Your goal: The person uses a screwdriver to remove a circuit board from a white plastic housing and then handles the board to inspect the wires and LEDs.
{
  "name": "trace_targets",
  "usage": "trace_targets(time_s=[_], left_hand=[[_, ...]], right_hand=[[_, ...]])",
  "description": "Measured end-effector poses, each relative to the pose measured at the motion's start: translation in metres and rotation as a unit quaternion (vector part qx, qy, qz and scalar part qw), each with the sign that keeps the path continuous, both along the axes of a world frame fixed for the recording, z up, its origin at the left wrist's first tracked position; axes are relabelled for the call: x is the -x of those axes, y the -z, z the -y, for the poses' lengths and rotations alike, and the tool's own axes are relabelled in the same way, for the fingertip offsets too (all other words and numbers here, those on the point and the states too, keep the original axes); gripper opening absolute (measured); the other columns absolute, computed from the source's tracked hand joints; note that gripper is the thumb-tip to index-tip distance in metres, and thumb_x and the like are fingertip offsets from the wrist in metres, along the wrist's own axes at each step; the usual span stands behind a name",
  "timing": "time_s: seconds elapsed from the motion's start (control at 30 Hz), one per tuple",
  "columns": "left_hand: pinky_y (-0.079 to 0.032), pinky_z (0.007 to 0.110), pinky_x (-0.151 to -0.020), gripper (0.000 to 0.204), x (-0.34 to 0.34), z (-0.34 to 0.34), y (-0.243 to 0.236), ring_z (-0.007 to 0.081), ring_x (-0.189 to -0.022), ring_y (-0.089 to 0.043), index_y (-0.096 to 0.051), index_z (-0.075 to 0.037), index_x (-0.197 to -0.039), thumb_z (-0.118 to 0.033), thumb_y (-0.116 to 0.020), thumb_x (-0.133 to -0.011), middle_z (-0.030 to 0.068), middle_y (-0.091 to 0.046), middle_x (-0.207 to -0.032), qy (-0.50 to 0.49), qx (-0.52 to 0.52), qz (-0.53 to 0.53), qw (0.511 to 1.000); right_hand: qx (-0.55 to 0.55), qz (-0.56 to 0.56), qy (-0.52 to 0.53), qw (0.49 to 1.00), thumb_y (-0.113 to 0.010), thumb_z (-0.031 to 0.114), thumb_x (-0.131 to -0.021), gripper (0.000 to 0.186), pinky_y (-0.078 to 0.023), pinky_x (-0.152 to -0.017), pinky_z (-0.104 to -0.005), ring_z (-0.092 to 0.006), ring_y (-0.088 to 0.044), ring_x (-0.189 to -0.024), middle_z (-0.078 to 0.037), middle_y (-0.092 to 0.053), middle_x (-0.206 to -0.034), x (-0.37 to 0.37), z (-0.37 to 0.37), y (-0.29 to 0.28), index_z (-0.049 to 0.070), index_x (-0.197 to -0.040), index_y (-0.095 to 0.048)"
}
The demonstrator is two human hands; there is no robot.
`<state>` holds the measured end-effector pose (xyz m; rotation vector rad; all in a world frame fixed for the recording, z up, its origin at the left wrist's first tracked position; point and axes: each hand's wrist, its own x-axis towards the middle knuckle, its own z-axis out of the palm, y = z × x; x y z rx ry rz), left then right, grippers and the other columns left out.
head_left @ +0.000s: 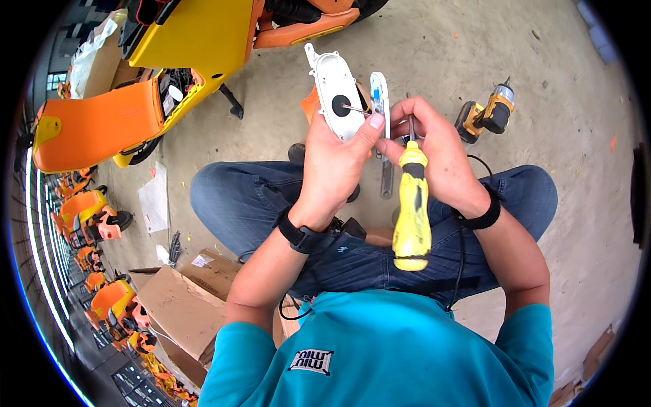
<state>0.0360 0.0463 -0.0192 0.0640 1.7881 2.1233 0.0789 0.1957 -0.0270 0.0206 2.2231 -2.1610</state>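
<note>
1. A yellow-and-orange scooter (102, 125) stands upper left on the floor (569, 203).
2. A cardboard box (183, 308) sits lower left.
3. A drill (487, 114) rests beyond the right knee (532, 197).
4. Left hand (332, 163): fingers and thumb clamped on a white case (332, 74), in front of the lap.
5. Right hand (444, 152): fingers bent around the screwdriver's (412, 210) shaft, its yellow handle pointing back.
6. A narrow white piece (380, 95) sits between the hands.

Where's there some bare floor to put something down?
Apart from small scraps, the floor looks bare right of the drill, and between the drill and the big scooter. It's crowded on the left, with scooters and cardboard boxes, and over the lap, where the hands, white case and yellow screwdriver are.
</note>
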Motion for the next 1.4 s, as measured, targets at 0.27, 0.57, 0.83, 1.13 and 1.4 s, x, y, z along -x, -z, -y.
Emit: trace_targets(time_s=[0.27,0.57,0.83,1.13,1.4], left_hand=[[-0.048,0.025,-0.076,0.031,0.004,0.016,-0.008,0.0098,-0.089,-0.058,-0.048,0.001,-0.113,-0.005,-0.062,-0.086,0.0059,-0.061,-0.101,0.004,0.021,0.013,1.0],[-0.048,0.029,-0.083,0.045,0.008,0.025,-0.007,0.0149,-0.098,-0.059,-0.042,0.004,-0.121,-0.006,-0.064,-0.084,0.0094,-0.059,-0.109,0.019,-0.1,0.071,0.992],[-0.048,0.03,-0.087,0.043,0.005,0.026,-0.006,0.0171,-0.099,-0.059,-0.041,0.005,-0.119,-0.004,-0.063,-0.084,0.012,-0.059,-0.109,0.019,-0.093,0.063,0.993],[-0.048,0.036,-0.092,0.046,-0.003,0.027,-0.009,0.0238,-0.106,-0.06,-0.037,0.005,-0.128,-0.006,-0.058,-0.088,0.0166,-0.058,-0.116,0.057,-0.029,0.041,0.997],[-0.045,0.035,-0.095,0.044,-0.022,0.02,-0.002,0.0232,-0.109,-0.058,-0.038,0.003,-0.129,-0.01,-0.056,-0.091,0.0159,-0.059,-0.117,0.044,-0.088,0.098,0.99]], right_hand=[[0.168,0.104,-0.014,0.98,-0.063,0.004,-0.086,0.024,-0.047,-0.077,-0.023,-0.0097,-0.058,-0.088,-0.005,-0.062,-0.097,0.009,-0.01,0.001,0.0,-0.109,-0.055],[0.233,0.108,-0.031,0.966,-0.062,0.012,-0.088,0.027,-0.046,-0.078,-0.0236,-0.0099,-0.058,-0.092,-0.006,-0.063,-0.102,0.012,-0.009,0.003,0.001,-0.112,-0.054],[0.241,0.117,-0.031,0.963,-0.057,0.009,-0.089,0.027,-0.047,-0.083,-0.0294,-0.0139,-0.058,-0.098,-0.008,-0.062,-0.106,0.011,-0.014,0.007,0.001,-0.115,-0.053],[0.231,0.105,0.037,0.967,-0.061,0.008,-0.086,0.023,-0.046,-0.08,-0.0247,-0.0103,-0.058,-0.089,-0.005,-0.064,-0.096,0.015,-0.017,0.011,0.001,-0.108,-0.059],[0.084,0.029,0.06,0.994,-0.058,0.009,-0.088,0.021,-0.043,-0.086,-0.0251,-0.01,-0.055,-0.094,-0.003,-0.062,-0.1,0.015,-0.02,0.008,0.002,-0.107,-0.059]])
